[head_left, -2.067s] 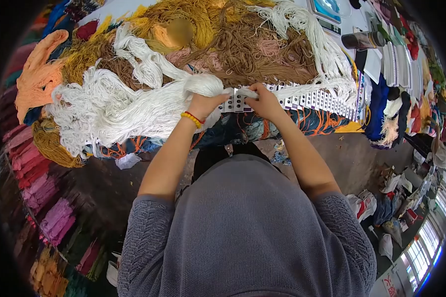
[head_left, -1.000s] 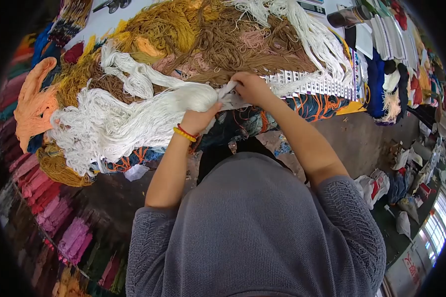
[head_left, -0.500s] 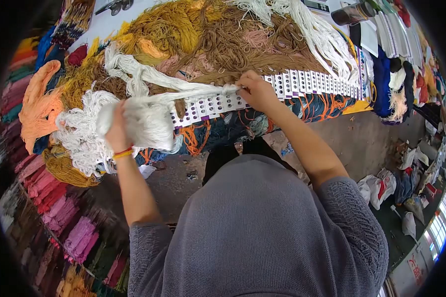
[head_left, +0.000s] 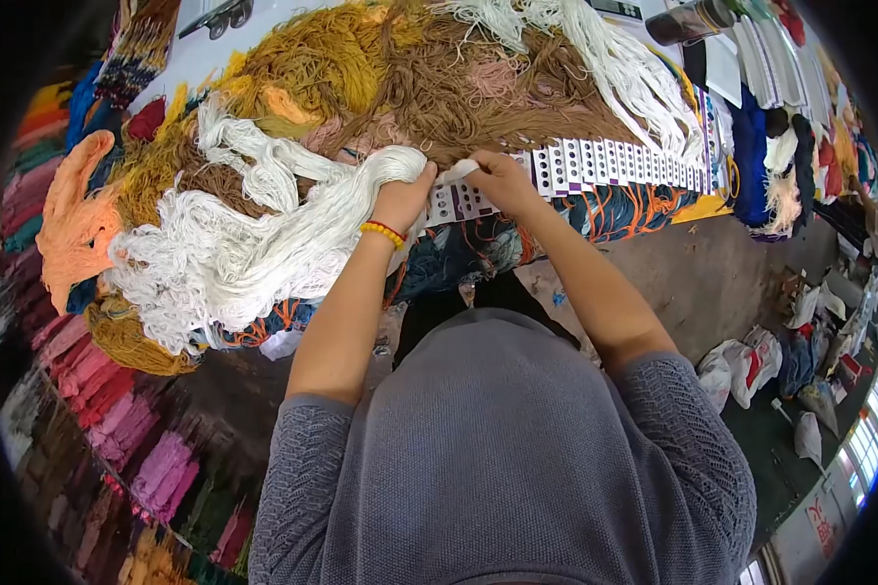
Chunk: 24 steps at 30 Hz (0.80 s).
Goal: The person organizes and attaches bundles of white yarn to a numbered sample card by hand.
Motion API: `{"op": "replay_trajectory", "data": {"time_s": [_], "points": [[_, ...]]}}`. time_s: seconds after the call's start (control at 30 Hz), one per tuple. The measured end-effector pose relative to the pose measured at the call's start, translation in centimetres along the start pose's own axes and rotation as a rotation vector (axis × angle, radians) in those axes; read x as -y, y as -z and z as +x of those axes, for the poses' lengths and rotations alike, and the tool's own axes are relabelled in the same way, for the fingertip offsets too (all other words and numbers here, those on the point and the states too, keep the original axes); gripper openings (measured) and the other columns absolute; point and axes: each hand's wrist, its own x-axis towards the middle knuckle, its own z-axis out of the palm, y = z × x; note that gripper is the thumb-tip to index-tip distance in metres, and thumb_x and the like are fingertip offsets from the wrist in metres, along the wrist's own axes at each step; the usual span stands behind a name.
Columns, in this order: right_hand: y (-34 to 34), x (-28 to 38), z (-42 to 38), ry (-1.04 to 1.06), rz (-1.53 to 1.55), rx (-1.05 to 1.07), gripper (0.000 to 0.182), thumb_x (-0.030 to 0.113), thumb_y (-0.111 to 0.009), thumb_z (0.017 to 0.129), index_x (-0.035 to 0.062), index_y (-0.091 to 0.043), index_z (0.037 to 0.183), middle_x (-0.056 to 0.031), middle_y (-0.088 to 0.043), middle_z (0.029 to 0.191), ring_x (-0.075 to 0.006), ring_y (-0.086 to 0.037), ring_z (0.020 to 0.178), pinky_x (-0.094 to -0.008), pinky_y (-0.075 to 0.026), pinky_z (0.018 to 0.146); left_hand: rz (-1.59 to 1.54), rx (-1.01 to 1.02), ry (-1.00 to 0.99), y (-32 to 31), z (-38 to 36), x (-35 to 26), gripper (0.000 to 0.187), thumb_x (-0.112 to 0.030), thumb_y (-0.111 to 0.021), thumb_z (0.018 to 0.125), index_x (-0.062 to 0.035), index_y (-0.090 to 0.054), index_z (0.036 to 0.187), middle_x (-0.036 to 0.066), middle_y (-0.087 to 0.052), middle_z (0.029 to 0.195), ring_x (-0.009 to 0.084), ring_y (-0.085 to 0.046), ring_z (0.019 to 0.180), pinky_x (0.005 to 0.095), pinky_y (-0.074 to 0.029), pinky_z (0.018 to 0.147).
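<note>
A thick bundle of white yarn (head_left: 302,244) runs from the left of the table to the middle. My left hand (head_left: 405,200), with red and yellow bands at the wrist, is closed around its right end. Just beside it, my right hand (head_left: 502,183) pinches the short white tip of the same yarn. Under both hands lies a row of white cards with punched holes (head_left: 595,164), partly hidden by the yarn. Brown yarn (head_left: 468,97) is heaped right behind my fingers, with hanks of dark blue and orange yarn (head_left: 478,244) below the cards.
Mustard yarn (head_left: 322,58) and peach yarn (head_left: 78,219) lie to the left and back. More white yarn (head_left: 624,78) hangs at the back right, near a dark jar (head_left: 691,21). Pink hanks (head_left: 161,473) line the lower left; bags (head_left: 751,366) sit on the floor at right.
My left hand has moved right, from the loose white yarn to beside my right hand, bringing the white bundle across the cards. My right hand stays nearly in place.
</note>
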Motion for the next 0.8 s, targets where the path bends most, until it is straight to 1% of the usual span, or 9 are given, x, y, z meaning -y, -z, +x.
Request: {"op": "replay_trajectory", "data": {"time_s": [0.1, 0.23, 0.37, 0.43, 0.5, 0.57, 0.7, 0.73, 0.8], "points": [[0.5, -0.4, 0.1, 0.046, -0.091, -0.007, 0.011, 0.01, -0.059, 0.068, 0.0027, -0.052, 0.073, -0.0051, -0.052, 0.059, -0.0114, -0.049, 0.054, -0.0287, -0.04, 0.05, 0.446, 0.154, 0.11, 0.4, -0.7, -2.4, 0.074, -0.063, -0.029, 0.078, 0.0021, -0.062, 0.087, 0.022, -0.06, 0.091, 0.0321, -0.053, 0.095, 0.0334, -0.036, 0.087], [0.0, -1.5, -0.4, 0.149, -0.241, -0.082, 0.018, 0.013, -0.062, 0.067, 0.0055, -0.051, 0.078, -0.0134, -0.054, 0.068, -0.0308, -0.055, 0.066, -0.0389, -0.042, 0.056, 0.571, 0.076, -0.109, -0.7, -0.7, -1.2, 0.058, -0.046, -0.027, 0.085, -0.0009, -0.045, 0.117, 0.019, -0.042, 0.123, 0.0331, -0.035, 0.117, 0.0341, -0.023, 0.099], [-0.8, -2.2, -0.4, 0.31, -0.5, -0.06, 0.024, 0.022, -0.059, 0.07, 0.0096, -0.047, 0.087, -0.0105, -0.054, 0.076, -0.03, -0.056, 0.069, -0.0407, -0.044, 0.057, 0.622, 0.052, -0.297, 1.8, 0.1, 1.8, 0.046, -0.034, -0.036, 0.086, -0.0013, -0.04, 0.119, 0.017, -0.04, 0.124, 0.0308, -0.032, 0.119, 0.0346, -0.021, 0.101], [-1.2, -2.4, -0.5, 0.326, -0.571, -0.044, 0.025, 0.026, -0.057, 0.071, 0.0105, -0.047, 0.088, -0.0095, -0.053, 0.078, -0.0295, -0.056, 0.069, -0.0409, -0.045, 0.058, 0.62, -0.184, -0.635, 4.4, 1.2, 6.2, 0.039, -0.033, -0.045, 0.081, 0.0008, -0.057, 0.096, 0.023, -0.055, 0.101, 0.0345, -0.052, 0.098, 0.0383, -0.039, 0.086], [-1.2, -2.4, -0.6, 0.381, -0.662, -0.061, 0.027, 0.033, -0.055, 0.072, 0.0104, -0.047, 0.085, -0.0084, -0.052, 0.079, -0.029, -0.056, 0.07, -0.0405, -0.045, 0.057, 0.564, -0.047, 0.2, 10.2, -1.4, 1.1, 0.033, -0.03, -0.053, 0.08, -0.0006, -0.058, 0.093, 0.015, -0.06, 0.093, 0.0245, -0.057, 0.087, 0.0324, -0.043, 0.077], [-1.2, -1.8, -0.6, 0.344, -0.655, -0.049, 0.027, 0.033, -0.055, 0.072, 0.01, -0.047, 0.084, -0.0085, -0.052, 0.079, -0.029, -0.056, 0.07, -0.0406, -0.045, 0.057, 0.325, -0.271, -0.202, 12.3, -1.1, 3.1, 0.031, -0.031, -0.06, 0.076, -0.0007, -0.062, 0.076, 0.007, -0.06, 0.068, 0.0156, -0.057, 0.062, 0.0295, -0.044, 0.059], [-1.0, -1.4, -0.7, 0.287, -0.628, -0.028, 0.028, 0.033, -0.056, 0.071, 0.0095, -0.047, 0.083, -0.0087, -0.053, 0.08, -0.0285, -0.055, 0.072, -0.0402, -0.045, 0.06, 0.348, -0.261, -0.127, 20.1, 0.1, -1.4, 0.036, -0.036, -0.053, 0.079, -0.002, -0.063, 0.085, 0.009, -0.062, 0.07, 0.02, -0.058, 0.072, 0.0287, -0.044, 0.067], [-0.9, -1.2, -0.7, 0.259, -0.612, -0.009, 0.028, 0.033, -0.056, 0.071, 0.0093, -0.048, 0.082, -0.0088, -0.053, 0.081, -0.0284, -0.055, 0.072, -0.0399, -0.044, 0.062, 0.197, -0.378, -0.306, 22.1, -1.9, -4.6, 0.03, -0.032, -0.054, 0.079, -0.0039, -0.064, 0.081, 0.006, -0.061, 0.07, 0.0165, -0.057, 0.069, 0.0281, -0.044, 0.066], [-0.6, -0.4, -0.8, 0.211, -0.548, 0.017, 0.027, 0.032, -0.057, 0.071, 0.009, -0.05, 0.083, -0.0092, -0.055, 0.082, -0.0275, -0.056, 0.074, -0.0388, -0.044, 0.063, -0.486, -0.308, -0.026, 28.1, -0.6, -3.9, 0.027, -0.027, -0.053, 0.078, -0.0053, -0.064, 0.088, 0.006, -0.062, 0.084, 0.0147, -0.055, 0.069, 0.0267, -0.043, 0.067]]}}
